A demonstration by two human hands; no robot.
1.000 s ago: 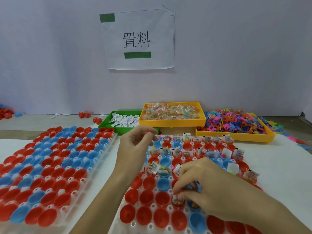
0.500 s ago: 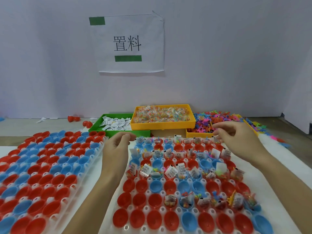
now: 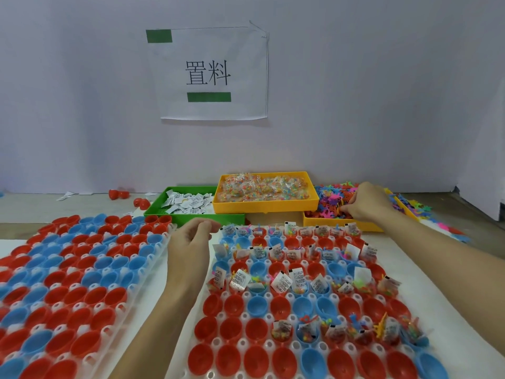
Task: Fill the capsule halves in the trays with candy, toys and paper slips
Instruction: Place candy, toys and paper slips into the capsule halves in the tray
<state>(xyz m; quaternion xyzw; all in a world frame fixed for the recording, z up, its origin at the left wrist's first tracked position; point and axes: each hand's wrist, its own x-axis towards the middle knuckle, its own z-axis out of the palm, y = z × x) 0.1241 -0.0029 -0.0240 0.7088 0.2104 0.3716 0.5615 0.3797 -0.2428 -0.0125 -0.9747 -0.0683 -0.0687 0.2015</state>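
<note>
Since half a second ago the right hand [image 3: 367,202] has reached farther back into the pile of coloured plastic toys [image 3: 332,202] at the right of the frame, its curled fingers pinching among them; exactly what it grips I cannot tell. Left hand [image 3: 191,239] hovers in the gap between the two trays, fingers loosely curled toward the thumb, and whether it holds anything is not visible.

Nearest, the right tray [image 3: 273,348] holds red and blue capsule halves [image 3: 232,305]; its closest row and the left part of the next rows hold nothing, while the rows beyond carry candy packets, small toys and folded paper slips. At lower left, the left tray [image 3: 131,296] holds bare red and blue halves. Farther back on the desk [image 3: 470,272], a green bin [image 3: 158,210] contains paper slips [image 3: 188,203], a yellow bin [image 3: 262,206] contains wrapped candy [image 3: 262,187], and another yellow bin [image 3: 328,225] holds the toys.
</note>
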